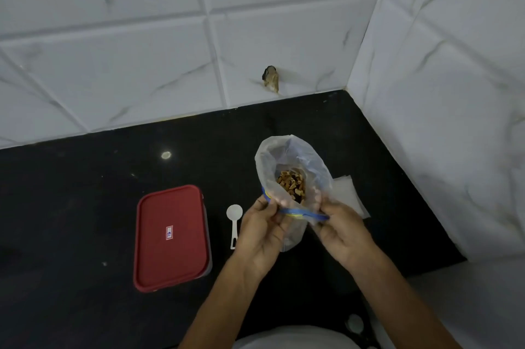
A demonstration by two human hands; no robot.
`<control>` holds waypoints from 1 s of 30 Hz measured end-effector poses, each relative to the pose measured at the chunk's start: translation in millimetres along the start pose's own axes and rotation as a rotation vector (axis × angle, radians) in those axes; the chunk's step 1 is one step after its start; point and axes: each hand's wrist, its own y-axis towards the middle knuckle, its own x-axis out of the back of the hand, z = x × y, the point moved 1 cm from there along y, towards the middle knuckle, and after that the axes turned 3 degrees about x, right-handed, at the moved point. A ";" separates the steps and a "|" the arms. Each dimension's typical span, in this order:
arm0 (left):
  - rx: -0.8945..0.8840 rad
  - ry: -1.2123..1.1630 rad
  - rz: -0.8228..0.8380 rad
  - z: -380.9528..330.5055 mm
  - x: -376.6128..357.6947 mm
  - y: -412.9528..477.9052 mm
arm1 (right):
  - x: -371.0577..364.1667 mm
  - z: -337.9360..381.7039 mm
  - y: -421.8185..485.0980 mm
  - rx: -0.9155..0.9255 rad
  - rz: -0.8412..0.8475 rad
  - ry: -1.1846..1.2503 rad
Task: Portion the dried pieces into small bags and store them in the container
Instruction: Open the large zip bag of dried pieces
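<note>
1. Two hands are held up over the black surface (pixel 85 206), with a clear plastic bag (pixel 284 155) gripped between them
2. The bag's blue zip strip (pixel 298 213) is pinched at its left end by the left hand (pixel 262 230), fingers and thumb curled round the edge
3. The right end of the strip is pinched in the same way by the right hand (pixel 341 232), so that the near edge is stretched between the two hands
4. The mouth of the bag is seen wide open and tilted toward the camera; the dried pieces (pixel 292 185), brown with a few dark ones, are gathered inside it, just above the strip
5. A container (pixel 172 263) with its red lid (pixel 170 206) shut is set flat on the surface, well to the left of the hands
6. A white scoop (pixel 234 216) is laid on the surface between the container and the left hand, bowl pointing away
7. A flat pale sheet, possibly the small bags (pixel 348 192), is partly hidden behind the held bag on the right
8. A tiled wall (pixel 142 36) is seen behind, with a broken hole (pixel 271 79) near its foot
</note>
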 end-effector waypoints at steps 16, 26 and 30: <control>0.008 0.842 -0.115 23.7 17.0 -27.6 | 20.3 -22.7 -30.3 0.115 -0.087 -0.591; -0.019 0.259 -0.016 13.9 9.6 -18.6 | 1.2 -5.7 -34.0 0.016 -0.007 -0.019; 0.056 0.012 -0.036 11.7 6.2 -6.7 | 1.9 -8.4 -28.1 -0.101 0.030 0.139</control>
